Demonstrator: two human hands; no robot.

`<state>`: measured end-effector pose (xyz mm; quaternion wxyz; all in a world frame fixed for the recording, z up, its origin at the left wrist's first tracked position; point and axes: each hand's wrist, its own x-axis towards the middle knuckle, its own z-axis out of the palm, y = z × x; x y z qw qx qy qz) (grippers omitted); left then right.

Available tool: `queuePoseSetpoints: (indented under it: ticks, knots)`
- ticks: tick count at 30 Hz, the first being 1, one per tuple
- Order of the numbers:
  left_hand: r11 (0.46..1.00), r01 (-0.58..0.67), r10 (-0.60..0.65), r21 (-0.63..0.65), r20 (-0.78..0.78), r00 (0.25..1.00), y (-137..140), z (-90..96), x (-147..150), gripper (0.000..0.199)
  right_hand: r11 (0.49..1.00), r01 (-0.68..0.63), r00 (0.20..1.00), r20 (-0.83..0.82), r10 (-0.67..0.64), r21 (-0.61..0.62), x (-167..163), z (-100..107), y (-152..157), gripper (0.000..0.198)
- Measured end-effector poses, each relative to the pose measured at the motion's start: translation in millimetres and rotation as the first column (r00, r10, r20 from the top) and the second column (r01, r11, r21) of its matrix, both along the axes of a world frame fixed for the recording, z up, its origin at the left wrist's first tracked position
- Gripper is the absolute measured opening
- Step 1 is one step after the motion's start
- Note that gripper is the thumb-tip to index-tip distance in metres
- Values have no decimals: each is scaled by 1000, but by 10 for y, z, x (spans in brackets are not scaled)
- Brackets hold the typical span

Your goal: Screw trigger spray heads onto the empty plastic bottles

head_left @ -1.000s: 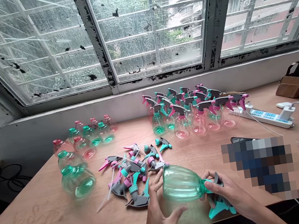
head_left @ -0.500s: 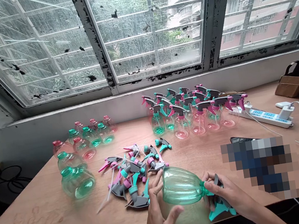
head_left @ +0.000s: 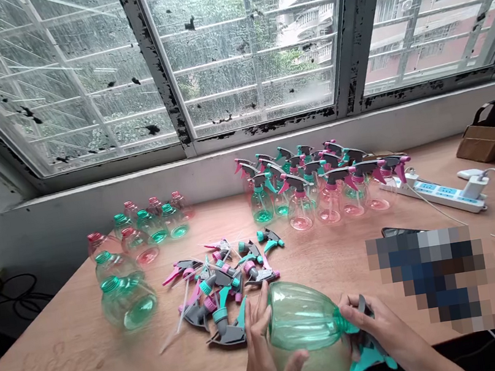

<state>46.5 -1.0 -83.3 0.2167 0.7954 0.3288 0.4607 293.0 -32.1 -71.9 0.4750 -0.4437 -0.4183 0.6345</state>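
Note:
A clear green spray bottle (head_left: pixel 302 317) lies sideways in the air above the table's front edge, its base to the left. My left hand (head_left: pixel 267 350) cups that base, fingers along the far side and thumb along the near side. At the neck, my right hand (head_left: pixel 365 323) is closed around the collar of a grey and teal trigger sprayer (head_left: pixel 371 359), whose head points down toward me. The fingers partly hide the joint between bottle and sprayer. Left of my left hand lies a pile of loose trigger sprayers (head_left: pixel 218 283), pink-grey and teal-grey, with thin tubes.
Open-necked green and pink bottles (head_left: pixel 130 302) stand at the left. Several bottles with sprayers (head_left: pixel 300 208) stand at the back by the window. A power strip (head_left: pixel 448 192), cables, a brown box (head_left: pixel 478 142) and a pixelated patch (head_left: pixel 432 272) are on the right.
The bottle and sprayer have dropped slightly, and the sprayer end has shifted a little right. My left fingers have moved a little around the bottle's base. Both hands stay on it.

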Motion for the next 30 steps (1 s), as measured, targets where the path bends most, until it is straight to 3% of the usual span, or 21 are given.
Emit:
queuePoseSetpoints:
  ticks: [3, 5, 7, 9, 11, 13, 15, 16, 18, 22, 24, 27, 30]
  knots:
    - [999, -8, 11, -36, 103, 995, 50, 150, -24, 52, 985, -106, 994, -19, 104, -133, -38, 125, -129, 60]
    - [993, -40, 57, -112, 146, 988, 97, 272, -41, 48, 983, -130, 991, -55, 123, -131, -31, 185, -216, 62]
    - [976, -38, 77, -215, 176, 981, 114, 380, -53, 46, 998, -51, 998, -30, 50, -48, 2, 212, -289, 56]
    - [957, -13, 74, -289, 202, 977, 75, 470, -62, 52, 985, 97, 984, 135, -117, 142, 43, 213, -345, 42]
    - [945, 44, 32, -326, 223, 974, -11, 554, -75, 71, 897, 97, 903, 341, -262, 432, 64, 204, -387, 30]
    - [896, 146, -35, -420, 262, 964, -101, 638, -96, 89, 759, -26, 824, 444, -352, 651, 46, 192, -414, 37]
    - [825, 235, -85, -513, 299, 950, -148, 712, -113, 89, 661, -102, 809, 448, -379, 743, -5, 181, -429, 42]
    - [800, 267, -108, -537, 309, 945, -150, 741, -114, 83, 639, -95, 815, 429, -390, 763, -34, 178, -434, 40]
    - [807, 301, -151, -508, 315, 937, -118, 773, -91, 70, 656, -53, 830, 399, -391, 753, -72, 182, -441, 36]
    - [904, 338, -251, -261, 314, 916, -40, 774, 28, 66, 820, -20, 843, 450, -293, 572, -35, 246, -473, 29]
    - [934, 334, -288, -128, 286, 914, -38, 787, 84, 64, 875, -17, 859, 455, -235, 484, 10, 290, -496, 22]
    - [949, 316, -309, -16, 161, 937, -14, 869, 127, 69, 908, 54, 886, 399, -235, 416, 73, 358, -517, 25]
    - [955, 295, -298, -39, -100, 949, 189, 1003, 165, 95, 921, 114, 885, 383, -265, 372, 172, 469, -480, 31]
